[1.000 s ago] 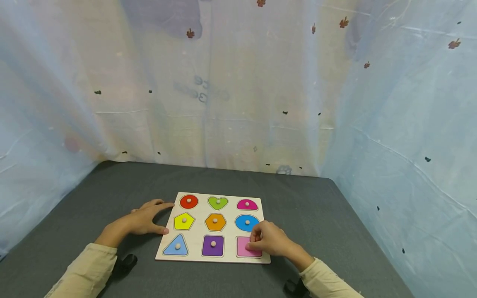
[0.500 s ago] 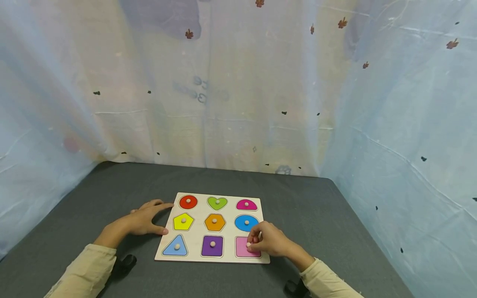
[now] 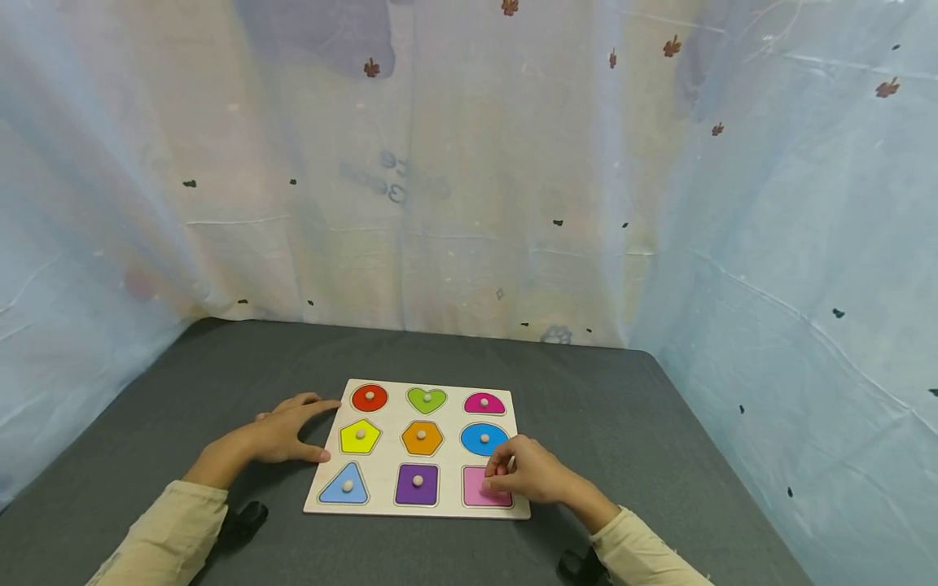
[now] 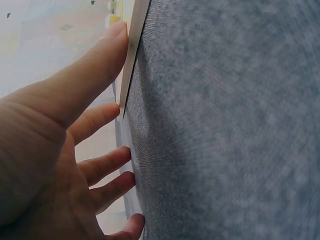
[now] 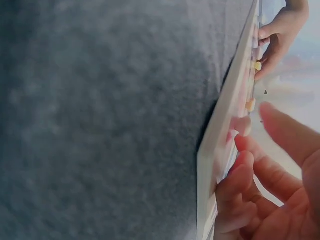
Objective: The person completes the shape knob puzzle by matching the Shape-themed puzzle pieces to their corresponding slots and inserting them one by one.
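Observation:
A pale wooden peg puzzle board (image 3: 381,509) lies flat, its coloured shapes seated, each with a small round knob. My left hand (image 3: 282,431) rests at the board's left edge, thumb and forefinger spread along it; the left wrist view shows the thumb (image 4: 107,47) against the edge. Over the pink square (image 3: 475,496) at the near right corner is my right hand (image 3: 538,472), thumb and forefinger around its knob (image 5: 243,126). In the right wrist view the thumb tip stands apart from that knob, the forefinger close beneath it, other fingers bent by the board.
A purple square (image 3: 425,495) and light blue triangle (image 3: 340,491) share the near row. A blue oval (image 3: 478,439) sits just beyond the right hand. The dark grey tabletop (image 3: 623,423) surrounds the board; a patterned curtain (image 3: 454,203) hangs behind and at both sides.
The right thumb and forefinger shift slightly about the pink square's knob, which showed more plainly half a second ago. The left hand and the board stay in place.

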Motion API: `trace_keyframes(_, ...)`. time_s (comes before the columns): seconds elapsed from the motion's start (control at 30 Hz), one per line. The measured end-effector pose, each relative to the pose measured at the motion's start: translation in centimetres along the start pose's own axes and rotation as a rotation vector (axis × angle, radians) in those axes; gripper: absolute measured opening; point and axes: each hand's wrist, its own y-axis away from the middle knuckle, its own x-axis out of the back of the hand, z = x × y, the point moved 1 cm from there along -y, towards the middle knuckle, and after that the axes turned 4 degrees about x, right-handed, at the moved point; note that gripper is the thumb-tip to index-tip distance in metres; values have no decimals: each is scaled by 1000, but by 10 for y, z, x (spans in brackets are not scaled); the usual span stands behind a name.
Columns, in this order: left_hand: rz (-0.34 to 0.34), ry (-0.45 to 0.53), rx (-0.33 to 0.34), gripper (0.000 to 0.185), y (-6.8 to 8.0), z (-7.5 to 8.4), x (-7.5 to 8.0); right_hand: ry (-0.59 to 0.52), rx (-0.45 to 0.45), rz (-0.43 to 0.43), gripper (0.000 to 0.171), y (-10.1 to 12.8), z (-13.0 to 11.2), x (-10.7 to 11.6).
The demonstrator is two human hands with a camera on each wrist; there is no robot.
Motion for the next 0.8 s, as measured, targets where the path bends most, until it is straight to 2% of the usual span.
trace_keyframes(0.43,10,-4,0,93,1,-3,0,-40,53,1,18,-4,7,3)
trace_keyframes(0.8,5,27,1,90,1,-4,2,-39,73,54,17,-13,3,12)
